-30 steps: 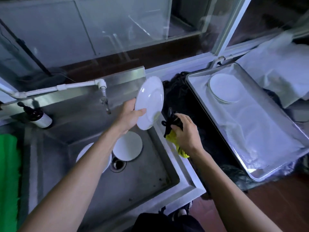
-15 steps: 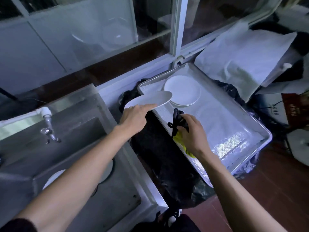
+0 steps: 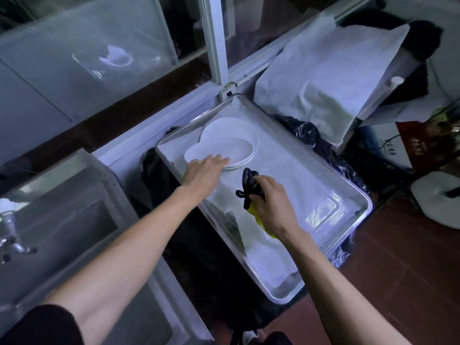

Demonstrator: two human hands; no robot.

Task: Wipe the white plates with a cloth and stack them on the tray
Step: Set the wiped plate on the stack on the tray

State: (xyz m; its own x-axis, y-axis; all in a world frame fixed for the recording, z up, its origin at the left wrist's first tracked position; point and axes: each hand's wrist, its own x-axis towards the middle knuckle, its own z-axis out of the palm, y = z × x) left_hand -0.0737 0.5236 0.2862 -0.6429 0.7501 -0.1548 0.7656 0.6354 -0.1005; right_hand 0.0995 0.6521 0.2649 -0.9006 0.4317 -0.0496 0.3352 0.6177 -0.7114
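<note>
My left hand (image 3: 204, 172) holds a white plate (image 3: 219, 150) by its near edge, low over the stack of plates (image 3: 231, 127) at the far end of the tray (image 3: 323, 170). My right hand (image 3: 272, 207) is closed around the yellow and black cloth (image 3: 251, 188), above the tray's middle.

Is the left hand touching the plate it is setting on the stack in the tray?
Touching. The head view shows the left hand with its fingers lying over the near rim of the top plate, no gap between them.

Steel sink (image 3: 82, 220) (tap (image 3: 10, 237) at left), window frame (image 3: 214, 41).
</note>
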